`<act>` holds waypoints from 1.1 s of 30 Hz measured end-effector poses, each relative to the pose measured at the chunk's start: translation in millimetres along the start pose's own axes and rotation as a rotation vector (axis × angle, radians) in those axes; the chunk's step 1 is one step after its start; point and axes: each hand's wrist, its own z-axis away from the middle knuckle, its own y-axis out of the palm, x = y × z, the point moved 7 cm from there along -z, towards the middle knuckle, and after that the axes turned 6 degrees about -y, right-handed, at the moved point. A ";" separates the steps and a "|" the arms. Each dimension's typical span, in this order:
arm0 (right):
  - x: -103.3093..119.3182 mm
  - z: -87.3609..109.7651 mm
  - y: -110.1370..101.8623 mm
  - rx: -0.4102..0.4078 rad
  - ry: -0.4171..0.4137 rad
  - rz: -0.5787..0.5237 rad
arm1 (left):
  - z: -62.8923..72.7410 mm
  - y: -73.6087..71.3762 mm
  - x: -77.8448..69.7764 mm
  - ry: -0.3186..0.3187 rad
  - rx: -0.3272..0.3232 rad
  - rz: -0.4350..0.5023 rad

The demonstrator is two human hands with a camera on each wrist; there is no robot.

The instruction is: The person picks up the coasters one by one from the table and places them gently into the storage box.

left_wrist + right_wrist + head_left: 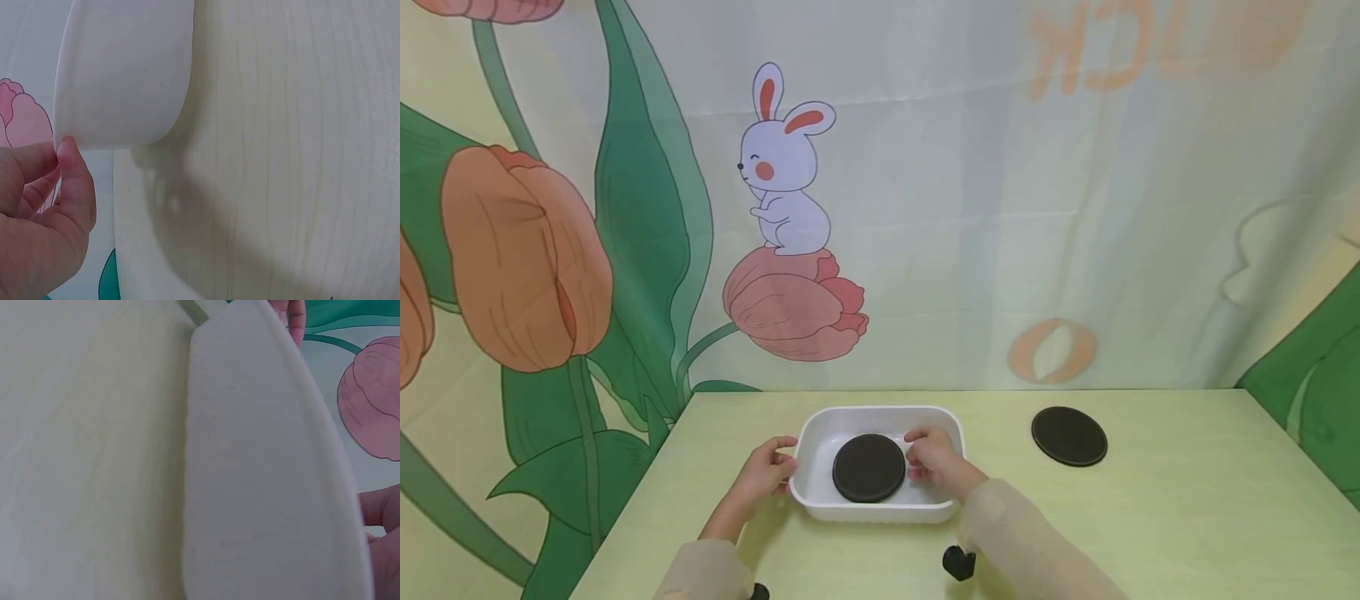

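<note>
A white rectangular dish (880,513) with rounded corners stands on the table, and a black round disc (868,468) lies in it. At the dish's left end my left hand (760,479) pinches the rim. The left wrist view shows thumb and finger of the left hand (53,212) at a corner of the white dish (125,75). My right hand (936,454) is over the dish's right end, its fingers loosely bent beside the disc with a small gap. In the right wrist view the dish wall (262,462) hides most of that hand (384,537).
A second black round disc (1070,436) lies on the pale table (1187,500), to the right of the dish. Behind the table's far edge hangs a printed curtain (940,208) with tulips and a rabbit.
</note>
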 end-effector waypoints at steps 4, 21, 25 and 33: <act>12.0 3.2 -6.8 0.030 -0.008 0.034 | 0.6 -0.2 -1.0 0.008 -0.004 -0.004; 48.0 6.2 -67.5 0.093 -0.047 0.067 | 1.5 0.4 -1.3 0.002 0.001 -0.003; 50.9 5.0 -87.5 0.091 -0.057 0.074 | 1.1 0.3 -0.6 0.001 0.001 -0.006; 51.2 3.3 -129.1 0.074 -0.051 0.136 | 2.1 0.1 -0.9 -0.003 -0.001 -0.017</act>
